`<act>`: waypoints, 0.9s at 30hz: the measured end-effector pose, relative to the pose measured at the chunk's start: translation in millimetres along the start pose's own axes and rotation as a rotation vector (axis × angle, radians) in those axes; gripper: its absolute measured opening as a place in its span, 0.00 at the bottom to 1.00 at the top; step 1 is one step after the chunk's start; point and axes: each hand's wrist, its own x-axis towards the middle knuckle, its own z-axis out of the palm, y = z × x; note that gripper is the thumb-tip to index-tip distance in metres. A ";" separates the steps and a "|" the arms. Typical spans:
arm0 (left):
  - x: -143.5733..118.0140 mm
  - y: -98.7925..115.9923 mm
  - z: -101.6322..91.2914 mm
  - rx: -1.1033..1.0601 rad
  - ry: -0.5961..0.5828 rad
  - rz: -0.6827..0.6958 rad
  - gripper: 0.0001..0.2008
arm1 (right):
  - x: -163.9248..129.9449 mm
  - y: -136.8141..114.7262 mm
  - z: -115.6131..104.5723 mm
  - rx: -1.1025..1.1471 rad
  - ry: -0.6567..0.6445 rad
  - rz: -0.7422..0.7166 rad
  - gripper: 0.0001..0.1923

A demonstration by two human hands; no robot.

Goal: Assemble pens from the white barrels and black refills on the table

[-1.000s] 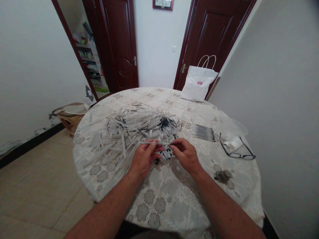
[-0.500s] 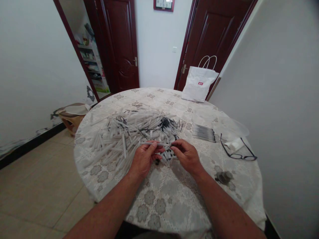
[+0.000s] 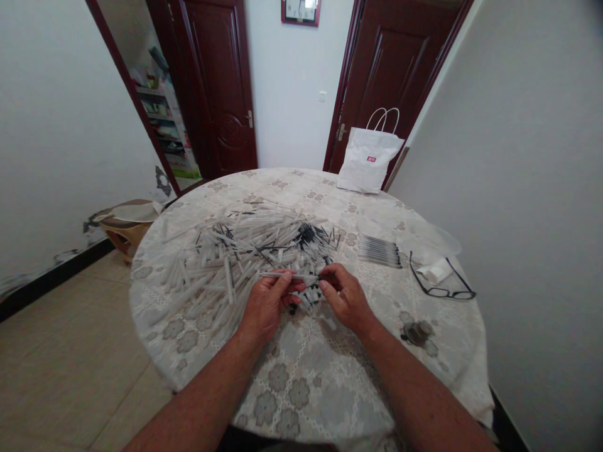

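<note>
Wall clock [image 3: 300, 12], red frame, top cut off by the picture edge: row of dark numerals along the lower part of its white dial, small and blurred; leftmost looks like an 8, the others not safely readable. White paper bag [image 3: 362, 177] at the far side of the table: small red label [image 3: 372, 159] on its front, pale characters on it, apparently two, too small to read, so brand can't be told. Shelf items [image 3: 164, 125] through the doorway at left: coloured packaging, any print too blurred to make out. Nothing else legible.
</note>
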 end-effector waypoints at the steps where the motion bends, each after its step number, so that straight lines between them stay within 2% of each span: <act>1: 0.0 -0.1 -0.4 0.008 -0.008 0.000 0.15 | 0.6 -1.1 -0.1 -0.021 -0.004 -0.006 0.07; 3: 0.1 -0.9 -1.5 0.023 -0.019 -0.001 0.15 | 1.9 -2.5 -0.2 -0.059 -0.029 -0.009 0.08; 8: 0.0 -3.4 -2.8 0.035 -0.026 -0.002 0.15 | 1.5 0.2 1.1 -0.051 -0.066 0.018 0.18; 13: 0.2 -3.6 -2.2 0.022 -0.006 0.007 0.16 | -1.6 3.4 2.2 -0.016 -0.016 0.003 0.08; 17: -0.7 -2.7 -1.0 0.023 -0.003 0.004 0.17 | -0.8 2.5 2.0 -0.069 -0.037 -0.015 0.06; 23: -1.9 -2.0 0.4 0.014 -0.005 -0.016 0.17 | -0.8 3.8 2.3 -0.058 -0.092 0.004 0.18; 27: -1.3 -1.8 -0.5 0.005 -0.008 -0.007 0.18 | -2.3 3.2 1.3 -0.009 -0.038 0.007 0.09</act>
